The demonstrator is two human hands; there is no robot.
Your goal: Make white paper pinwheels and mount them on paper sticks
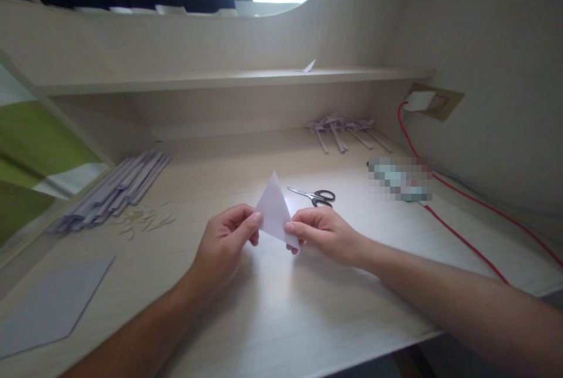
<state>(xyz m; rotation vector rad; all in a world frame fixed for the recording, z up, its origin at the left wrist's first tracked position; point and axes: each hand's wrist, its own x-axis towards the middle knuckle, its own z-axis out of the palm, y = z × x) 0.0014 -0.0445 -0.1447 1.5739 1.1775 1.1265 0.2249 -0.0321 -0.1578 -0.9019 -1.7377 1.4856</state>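
Head view looks down on a pale wooden desk (pixel 308 307), and everything else is placed from the folded paper triangle (pixel 273 209) held just above its middle. Largest beside the desk itself is the flat grey sheet (pixel 53 304), lying well to the left of the triangle and nearer the person. Farther left and beyond it sits a stack of folded grey paper strips (pixel 115 190), with small paper clippings (pixel 143 219) scattered at its near end. Behind the triangle and to the right, under the shelf, lies a cluster of finished folded pieces with stems (pixel 345 131), so several items look already made, while this triangle appears to be only partly folded. A red cable (pixel 461 237) runs along the desk well to the right. Scissors (pixel 314 195) lie closed just behind the triangle, not in use. The left hand (pixel 226 246) pinches the triangle's left edge between thumb and fingers; the right hand (pixel 323 234) grips its lower right corner likewise, the point standing upward.
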